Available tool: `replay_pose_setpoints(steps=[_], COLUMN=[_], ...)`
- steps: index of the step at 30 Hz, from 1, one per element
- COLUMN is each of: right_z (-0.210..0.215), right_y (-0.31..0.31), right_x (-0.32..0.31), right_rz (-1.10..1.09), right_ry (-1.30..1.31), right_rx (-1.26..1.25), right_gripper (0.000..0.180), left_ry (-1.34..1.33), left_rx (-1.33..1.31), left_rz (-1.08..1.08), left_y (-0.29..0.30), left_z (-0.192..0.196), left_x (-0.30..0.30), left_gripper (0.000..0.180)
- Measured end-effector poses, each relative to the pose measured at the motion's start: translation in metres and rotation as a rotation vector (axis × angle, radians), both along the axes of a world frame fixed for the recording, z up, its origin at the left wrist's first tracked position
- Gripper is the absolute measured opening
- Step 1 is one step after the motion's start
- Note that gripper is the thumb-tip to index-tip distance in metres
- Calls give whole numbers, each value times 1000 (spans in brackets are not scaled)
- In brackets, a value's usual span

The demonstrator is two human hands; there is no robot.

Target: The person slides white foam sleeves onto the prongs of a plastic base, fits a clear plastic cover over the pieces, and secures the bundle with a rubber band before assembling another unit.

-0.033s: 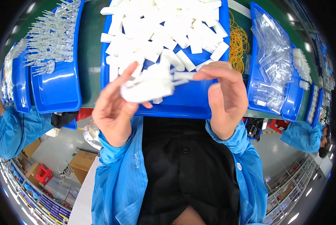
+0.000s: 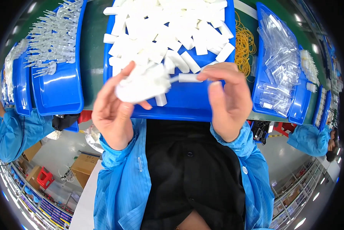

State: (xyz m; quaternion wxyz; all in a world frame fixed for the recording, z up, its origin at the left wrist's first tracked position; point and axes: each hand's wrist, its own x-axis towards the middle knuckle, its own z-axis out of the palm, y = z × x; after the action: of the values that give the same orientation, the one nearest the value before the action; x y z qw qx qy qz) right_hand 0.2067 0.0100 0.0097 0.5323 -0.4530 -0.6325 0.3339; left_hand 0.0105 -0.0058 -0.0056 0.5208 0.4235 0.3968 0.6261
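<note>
My left hand point(image 2: 112, 111) is closed around a white bundle point(image 2: 143, 84) above the near part of a blue tray point(image 2: 168, 113). Motion blurs the bundle, so its exact kind does not show; a thin pale stick pokes out of its right side. To the right, my right hand point(image 2: 233, 101) has thumb and fingers apart with nothing visible between them. Its fingertips overlap the end of a white rectangular block point(image 2: 190, 78) lying in the tray, though I cannot tell whether they touch. Many more white blocks point(image 2: 176, 27) are heaped in the tray's far part.
Left of the tray stands a blue bin point(image 2: 59, 101) of thin white-stemmed parts point(image 2: 53, 36). Yellow rubber bands point(image 2: 244, 46) lie on the green table at right, beside a blue bin point(image 2: 259, 90) of clear plastic pieces point(image 2: 279, 57). Co-workers in blue sleeves point(image 2: 22, 128) sit both sides.
My left hand and the white bundle have shifted slightly left, uncovering more of a block below. Fewer thin sticks show on the bundle's right side. My right hand has barely moved.
</note>
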Motion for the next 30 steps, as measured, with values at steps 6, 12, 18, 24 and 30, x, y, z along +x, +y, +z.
replay_pose_setpoints(steps=[6, 12, 18, 24, 30], right_z=[-6, -12, -2, 2, 13], right_y=[-6, -11, -14, -15, -17], right_x=[-23, -18, -1, 18, 39], right_rz=[410, 364, 490, 405, 49], right_ry=[-722, -833, -576, -337, 198], right_rx=[101, 58, -165, -162, -329], right_gripper=[22, 25, 21, 16, 14], left_ry=[-153, -106, -61, 0, 21], left_rx=[-45, -50, 34, 50, -9], left_rz=[98, -5, -122, -146, -181], left_y=[3, 0, 2, 1, -1], left_z=[-6, -5, -8, -6, -3], left_x=[-8, -5, -1, 5, 11], left_gripper=[44, 38, 30, 32, 41])
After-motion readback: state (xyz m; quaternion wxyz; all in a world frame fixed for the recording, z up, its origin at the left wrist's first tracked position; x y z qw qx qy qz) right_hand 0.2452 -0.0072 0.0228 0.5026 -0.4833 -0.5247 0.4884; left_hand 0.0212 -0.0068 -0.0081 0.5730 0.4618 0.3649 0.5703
